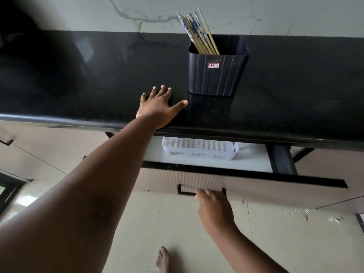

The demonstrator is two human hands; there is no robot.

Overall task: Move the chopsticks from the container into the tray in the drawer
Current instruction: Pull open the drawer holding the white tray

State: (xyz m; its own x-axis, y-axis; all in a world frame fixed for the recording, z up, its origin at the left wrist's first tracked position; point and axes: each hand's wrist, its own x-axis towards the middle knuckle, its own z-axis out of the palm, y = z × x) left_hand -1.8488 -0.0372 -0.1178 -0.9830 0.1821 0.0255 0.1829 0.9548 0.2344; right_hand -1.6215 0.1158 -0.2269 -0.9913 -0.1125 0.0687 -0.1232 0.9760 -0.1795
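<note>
Several chopsticks [199,33], some wooden and some patterned blue and white, stand leaning left in a dark ribbed container [216,69] on the black countertop [98,75]. Below the counter a drawer [256,187] is partly pulled out. A white slotted tray [199,149] lies inside it, its far side hidden under the counter edge. My left hand [159,105] rests flat on the countertop, fingers spread, just left of the container. My right hand [213,205] has its fingers curled on the black drawer handle [186,192].
A marbled wall [137,14] rises behind the counter. Cabinet fronts [49,150] flank the drawer. Tiled floor [275,243] lies below, with small debris at the right and a bare foot [163,260] near the bottom edge.
</note>
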